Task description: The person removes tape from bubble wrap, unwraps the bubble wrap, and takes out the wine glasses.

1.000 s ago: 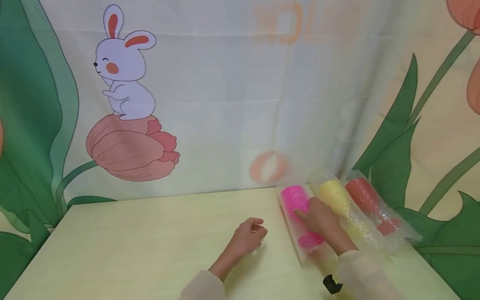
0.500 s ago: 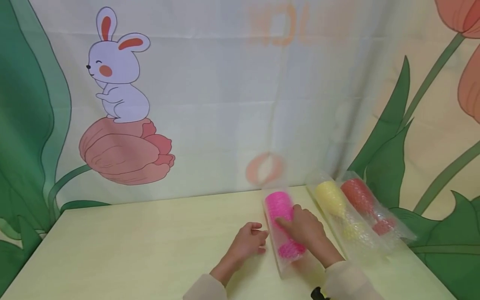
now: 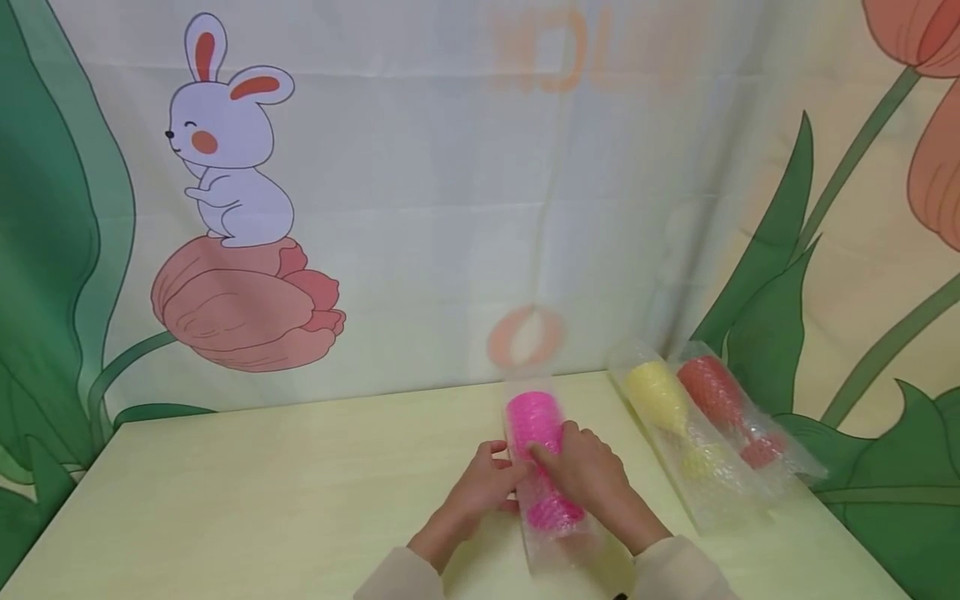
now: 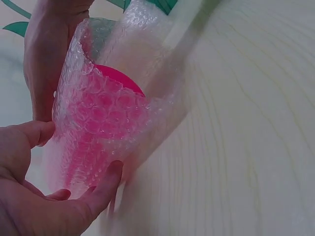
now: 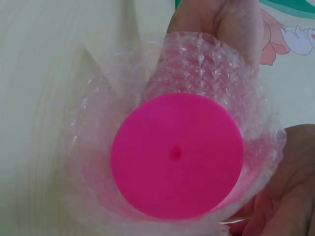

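Note:
A pink goblet [image 3: 534, 412] in clear bubble wrap slants toward me on the right half of the table. My right hand [image 3: 594, 473] grips its right side around the narrow middle, thumb across the front. On the other side, my left hand [image 3: 482, 483] holds the wrap between thumb and fingers. The left wrist view shows the thumb and fingers [image 4: 109, 184] of that hand on opposite sides of the bubble wrap [image 4: 78, 147]. Facing the right wrist camera is the flat round pink base [image 5: 177, 135], with loose wrap standing around it.
Two more goblets in bubble wrap, one yellow [image 3: 658, 394] and one red [image 3: 708, 390], lie side by side at the table's right edge. Behind the pale wooden table [image 3: 285, 483] hangs a printed curtain [image 3: 427, 208] with a rabbit and tulips.
My right hand has brought the pink goblet leftward, away from the yellow one and nearer to me. My left hand, earlier apart from it, now holds the wrap's left side.

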